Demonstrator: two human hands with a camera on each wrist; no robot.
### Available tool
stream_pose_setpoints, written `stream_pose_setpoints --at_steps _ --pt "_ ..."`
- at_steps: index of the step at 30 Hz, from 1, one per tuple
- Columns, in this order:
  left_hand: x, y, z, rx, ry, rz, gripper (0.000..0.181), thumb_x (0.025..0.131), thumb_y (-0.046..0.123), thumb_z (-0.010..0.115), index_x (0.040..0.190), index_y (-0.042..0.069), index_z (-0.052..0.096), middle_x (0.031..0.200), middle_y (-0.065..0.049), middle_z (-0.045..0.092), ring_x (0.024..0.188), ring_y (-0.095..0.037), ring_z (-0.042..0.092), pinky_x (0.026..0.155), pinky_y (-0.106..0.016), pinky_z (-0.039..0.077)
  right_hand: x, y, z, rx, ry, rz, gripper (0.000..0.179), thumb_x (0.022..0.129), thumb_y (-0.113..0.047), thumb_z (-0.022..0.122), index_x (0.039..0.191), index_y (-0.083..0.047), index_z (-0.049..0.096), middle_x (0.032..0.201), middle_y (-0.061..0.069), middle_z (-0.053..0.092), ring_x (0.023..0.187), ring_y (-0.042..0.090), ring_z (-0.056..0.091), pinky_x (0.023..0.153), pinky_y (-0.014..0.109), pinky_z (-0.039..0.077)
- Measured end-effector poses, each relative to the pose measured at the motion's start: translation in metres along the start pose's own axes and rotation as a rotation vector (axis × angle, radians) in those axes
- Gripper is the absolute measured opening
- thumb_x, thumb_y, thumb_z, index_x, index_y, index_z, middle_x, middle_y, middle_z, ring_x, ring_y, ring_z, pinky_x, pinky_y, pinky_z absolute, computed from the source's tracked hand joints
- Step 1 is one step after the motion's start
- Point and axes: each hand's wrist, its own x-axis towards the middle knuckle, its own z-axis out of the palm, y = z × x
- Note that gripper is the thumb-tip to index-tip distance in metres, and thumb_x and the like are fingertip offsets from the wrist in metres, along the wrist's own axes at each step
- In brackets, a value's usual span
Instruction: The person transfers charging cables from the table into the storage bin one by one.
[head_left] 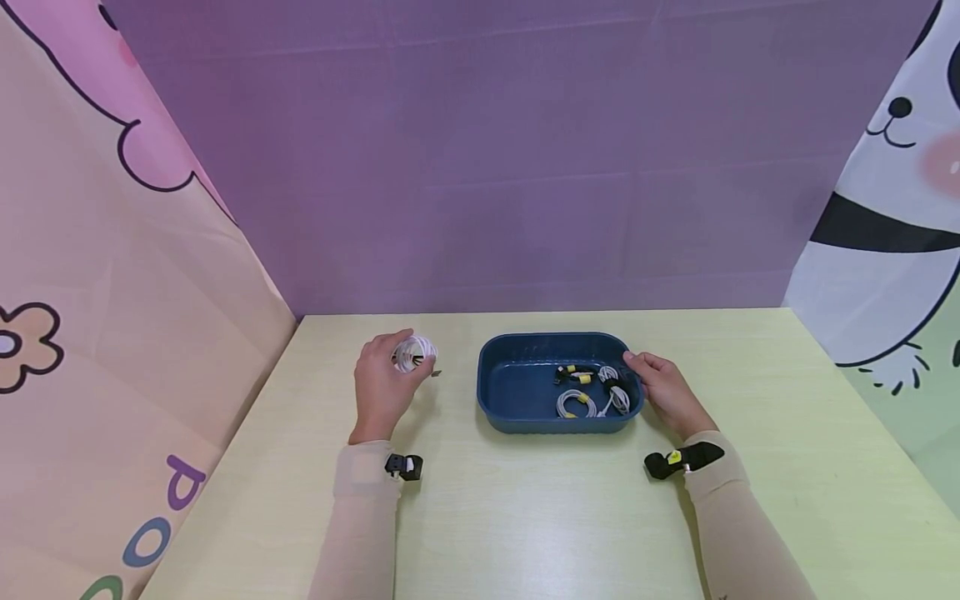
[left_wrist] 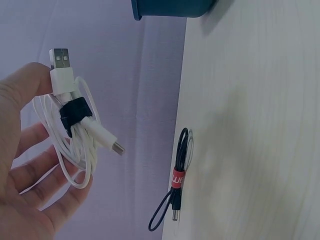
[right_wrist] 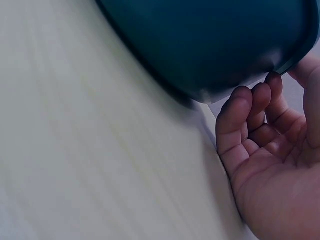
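Two beige sleeves (head_left: 366, 504) of mine are lying nearest, each carrying a black wrist device (head_left: 405, 467) at the cuff, over the pale surface (head_left: 517, 517). Beyond them, my left grip (head_left: 385, 385) is pinching a coiled white cable (left_wrist: 77, 136) between thumb and fingers; I am holding it raised, to the left of the blue container (head_left: 513, 392). My right grip (head_left: 663, 387) is clasping that container's right end, thumb at the rim, fingers curling against the outer wall. Inside, toward the right, a white coil with yellow bands (head_left: 562, 406) is lying nearest, a white bundle with a black strap (head_left: 618, 396) beside it, and a black cable with yellow bands (head_left: 574, 369) behind. In the left wrist view, a dark cable with a red band (left_wrist: 178, 179) is lying on the surface. Farthest off, a purple cloth (head_left: 487, 167) is hanging.
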Motion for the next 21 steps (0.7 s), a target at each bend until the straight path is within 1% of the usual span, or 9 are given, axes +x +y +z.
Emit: stream_pose_setpoints --at_steps 6,10,16,21 --pt "-0.0003 0.0024 0.0010 -0.004 -0.001 0.005 0.052 0.083 0.028 0.084 0.129 0.007 0.069 0.128 -0.017 0.068 0.121 -0.035 0.059 0.102 -0.052 0.047 0.0004 0.0005 0.0003 0.003 0.004 0.001 0.034 0.103 -0.043 0.058 0.093 -0.010 0.058 0.080 -0.011 0.050 0.073 0.003 0.049 0.066 0.017 0.043" --pt "-0.0012 0.0045 0.0009 -0.008 0.004 0.021 0.052 0.083 0.027 0.084 0.128 0.007 0.069 0.127 -0.017 0.068 0.120 -0.036 0.059 0.102 -0.054 0.046 0.0012 0.0013 0.0007 0.010 0.006 0.002 0.034 0.103 -0.043 0.059 0.091 -0.011 0.058 0.079 -0.011 0.050 0.072 0.003 0.050 0.065 0.017 0.043" --pt "-0.0021 0.0058 0.0021 -0.015 0.021 0.043 0.052 0.082 0.025 0.084 0.128 0.005 0.069 0.126 -0.018 0.069 0.119 -0.036 0.060 0.102 -0.055 0.046 0.0002 0.0007 0.0006 0.007 0.001 0.003 0.035 0.103 -0.043 0.058 0.093 -0.009 0.057 0.080 -0.011 0.050 0.073 0.003 0.050 0.065 0.017 0.043" --pt "-0.0021 0.0062 0.0034 -0.035 0.028 0.058 0.052 0.082 0.025 0.085 0.127 0.006 0.070 0.126 -0.018 0.068 0.117 -0.035 0.059 0.098 -0.053 0.048 -0.0003 0.0000 0.0000 0.001 0.000 0.006 0.036 0.104 -0.043 0.058 0.095 -0.008 0.057 0.080 -0.010 0.049 0.073 0.004 0.049 0.065 0.018 0.042"
